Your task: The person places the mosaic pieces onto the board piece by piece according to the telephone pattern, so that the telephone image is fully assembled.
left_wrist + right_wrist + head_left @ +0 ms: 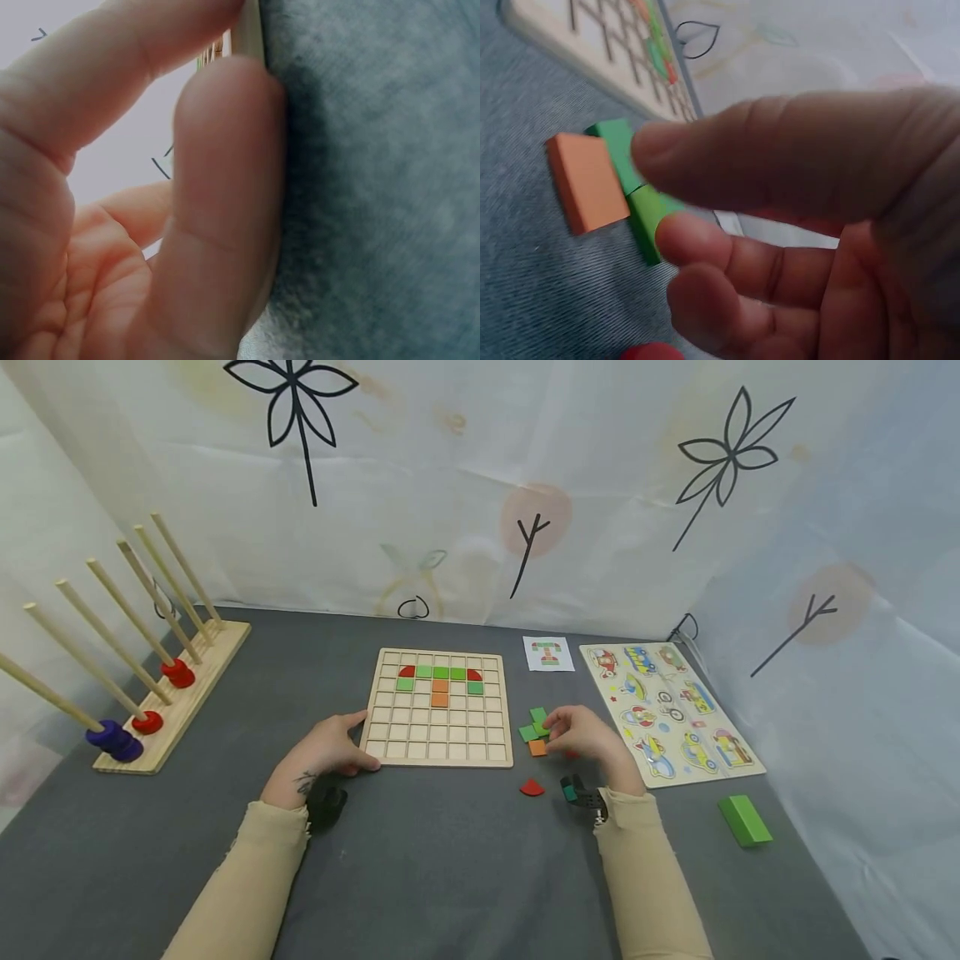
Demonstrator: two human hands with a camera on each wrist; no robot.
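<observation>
Beige sleeves (246,877) lie nearest us. We note the left hand (324,752) spread, thumb and forefinger touching the wooden grid board (401,732) near its lower-left corner. Right of it, the right hand (588,735), narrowed, is at green tiles (528,733) beside an orange tile (537,748); whether it pinches any, we cannot tell.

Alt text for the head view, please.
A bare right hand is at a cluster of loose green and orange square tiles, right of a square wooden grid board whose left edge the bare left hand touches. Red, green and orange pieces form a T-like shape on the board; a small white printed card lies beyond the tiles.
</observation>
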